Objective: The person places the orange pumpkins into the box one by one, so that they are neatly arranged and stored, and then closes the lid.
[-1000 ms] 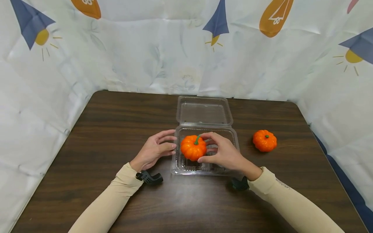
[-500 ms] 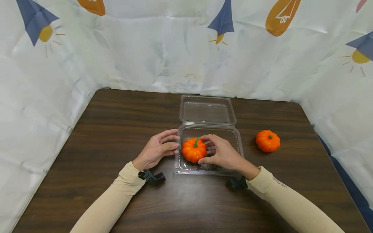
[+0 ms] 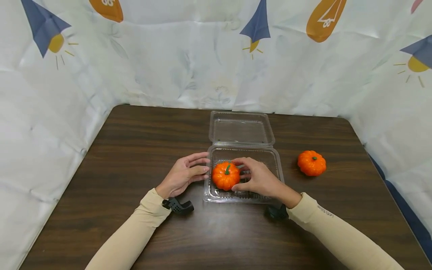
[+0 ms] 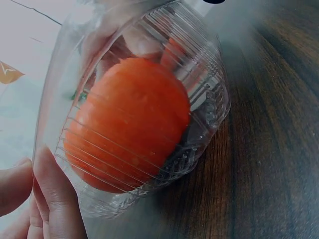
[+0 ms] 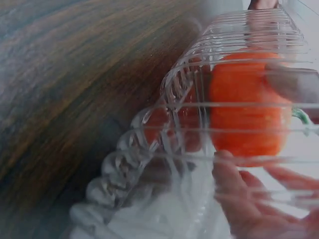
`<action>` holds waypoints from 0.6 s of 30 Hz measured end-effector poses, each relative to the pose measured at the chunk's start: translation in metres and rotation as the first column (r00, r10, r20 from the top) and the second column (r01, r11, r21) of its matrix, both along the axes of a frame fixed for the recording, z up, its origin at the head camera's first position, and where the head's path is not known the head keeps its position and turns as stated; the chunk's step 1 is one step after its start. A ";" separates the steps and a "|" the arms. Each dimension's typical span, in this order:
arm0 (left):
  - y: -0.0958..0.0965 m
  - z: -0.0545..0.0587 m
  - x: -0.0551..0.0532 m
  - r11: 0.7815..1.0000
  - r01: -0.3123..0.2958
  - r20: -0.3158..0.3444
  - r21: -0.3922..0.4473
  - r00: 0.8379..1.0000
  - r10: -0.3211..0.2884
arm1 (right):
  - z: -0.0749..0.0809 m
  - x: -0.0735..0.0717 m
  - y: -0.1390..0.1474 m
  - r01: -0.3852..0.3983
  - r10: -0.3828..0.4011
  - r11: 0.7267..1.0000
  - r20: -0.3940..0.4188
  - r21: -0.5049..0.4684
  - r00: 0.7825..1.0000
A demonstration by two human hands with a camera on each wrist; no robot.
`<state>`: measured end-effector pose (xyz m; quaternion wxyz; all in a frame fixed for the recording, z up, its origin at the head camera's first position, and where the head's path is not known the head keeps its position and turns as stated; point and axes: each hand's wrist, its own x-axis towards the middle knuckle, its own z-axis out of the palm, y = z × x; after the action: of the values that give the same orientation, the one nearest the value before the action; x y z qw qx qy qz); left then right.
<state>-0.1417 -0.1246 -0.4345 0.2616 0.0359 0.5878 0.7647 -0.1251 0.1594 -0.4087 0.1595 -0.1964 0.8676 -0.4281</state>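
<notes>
An orange toy pumpkin (image 3: 225,176) with a green stem sits in the left part of a clear plastic clamshell container (image 3: 244,198). My right hand (image 3: 258,178) reaches over the container and grips this pumpkin from the right, fingers behind and thumb in front. At the container's left side, my left hand (image 3: 185,173) pinches the rim between thumb and fingers, as the left wrist view shows. Through the ribbed wall there, the pumpkin (image 4: 132,124) stands close behind the plastic. In the right wrist view the fingertips meet the pumpkin (image 5: 249,109).
The lid (image 3: 241,129) lies folded back toward the table's far edge. A second orange pumpkin (image 3: 311,163) rests on the dark wooden table (image 3: 152,127), right of the container. A patterned white curtain (image 3: 152,67) surrounds the table behind and at the sides.
The pumpkin in my right hand has come down slightly and toward me inside the container. My left hand keeps its place at the rim. The head view has shifted a little.
</notes>
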 end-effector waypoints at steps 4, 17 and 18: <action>0.001 0.000 0.001 1.000 0.004 -0.005 0.007 1.000 -0.004 | 0.005 0.003 0.007 -0.003 0.003 1.000 0.002 0.008 1.000; -0.002 -0.002 0.001 1.000 0.006 -0.017 0.007 1.000 -0.006 | 0.042 0.006 0.051 0.142 -0.144 0.990 -0.095 -0.025 0.985; -0.002 -0.002 0.001 1.000 0.007 -0.017 0.006 1.000 -0.007 | 0.044 0.006 0.055 0.153 -0.155 0.988 -0.093 -0.028 0.983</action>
<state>-0.1408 -0.1265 -0.4363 0.2591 0.0454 0.5875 0.7653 -0.1190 0.2140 -0.3646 0.0823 -0.1504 0.8824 -0.4381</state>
